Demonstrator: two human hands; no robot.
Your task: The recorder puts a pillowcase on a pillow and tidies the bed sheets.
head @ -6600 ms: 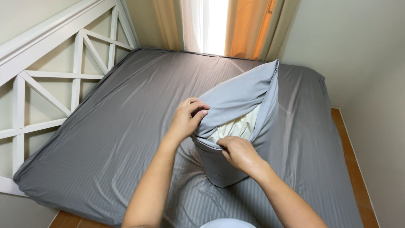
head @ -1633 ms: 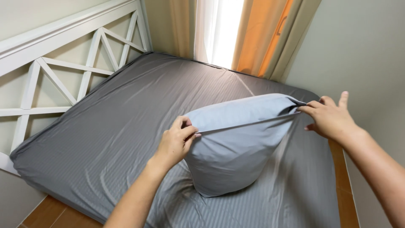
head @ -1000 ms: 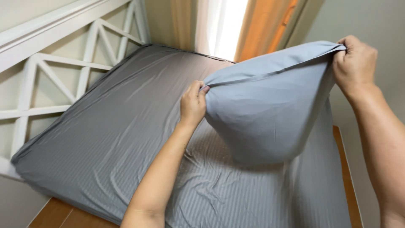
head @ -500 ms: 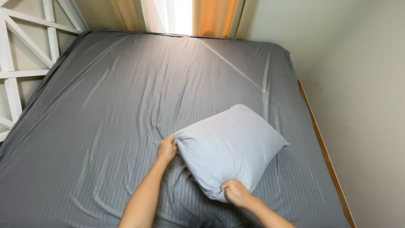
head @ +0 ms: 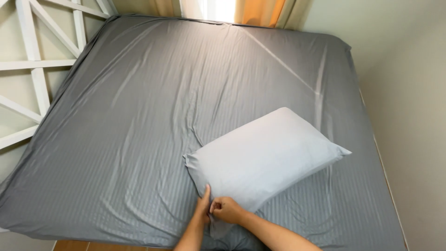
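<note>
A pale grey pillow [head: 267, 155] in its case lies flat on the dark grey striped bedsheet [head: 153, 121], tilted, with its near edge toward me. Both hands meet at that near open edge. My left hand [head: 203, 207] rests against the edge of the pillowcase with the fingers straight. My right hand [head: 226, 209] pinches the loose fabric of the case at the same spot. A flap of the case hangs down just below the hands.
A white wooden headboard with crossed slats [head: 32, 69] runs along the left of the bed. Orange and cream curtains [head: 241, 8] hang at the far end. A pale wall [head: 409, 116] stands close along the right, with a strip of wooden floor [head: 381, 158] beside the mattress.
The pillow, held up by its case corners a second ago, now lies on the bed. Both hands have come together at its near edge.
</note>
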